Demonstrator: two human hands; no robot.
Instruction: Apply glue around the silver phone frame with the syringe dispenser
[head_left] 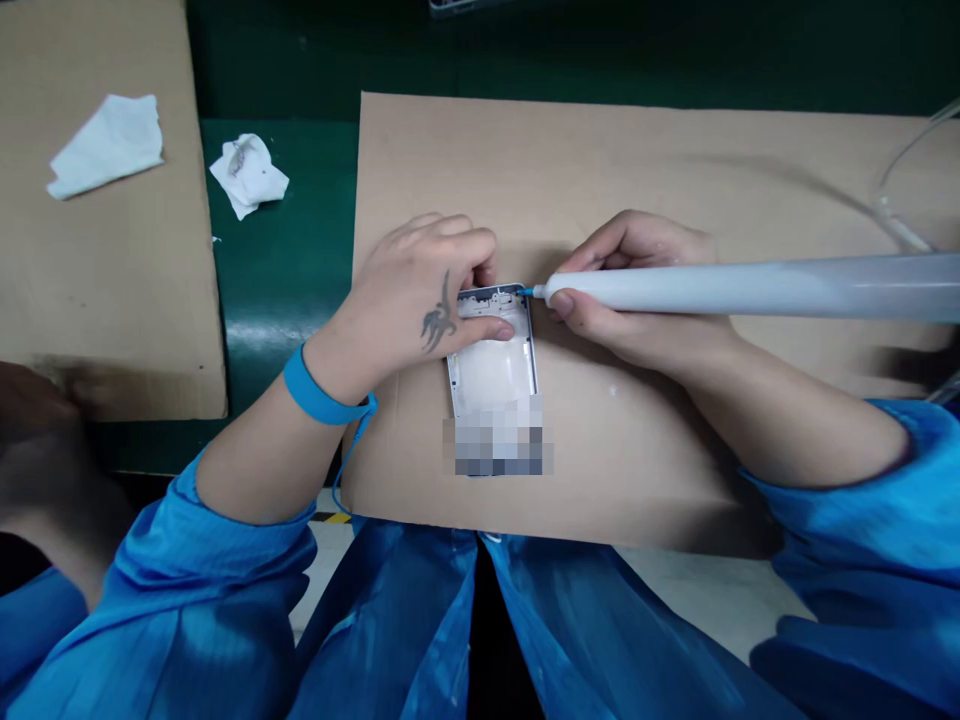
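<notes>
Left hand [409, 300] is closed on a metal phone mid-frame [495, 370], fingers [469, 245] curled over its top edge, thumb [487, 330] lying across the upper face. Frame sits flat near the middle of a cardboard sheet [600, 200], long axis pointing at the person; its lower end is pixelated, so no detail there. Right hand [637, 290] is closed around a white dispensing syringe [750, 288], fingers wrapped over the barrel, thumb [562, 305] pressed on its near side close to the nozzle end. Barrel runs roughly level from the right. Its blue tip [525, 292] is at the frame's top right corner, apparently touching, though the angle makes contact hard to confirm. Clear tubing [907, 170] curves just above the barrel at right. Blue wrist strap [319, 392] on the left wrist, thin blue cord [352, 460] hanging from it; both sleeves [840, 500] are blue. Sheet rests on a green mat [270, 300], with a crumpled, stained wipe [247, 175] on the mat. Second cardboard sheet [97, 280] at left holds a folded white wipe [109, 148].
</notes>
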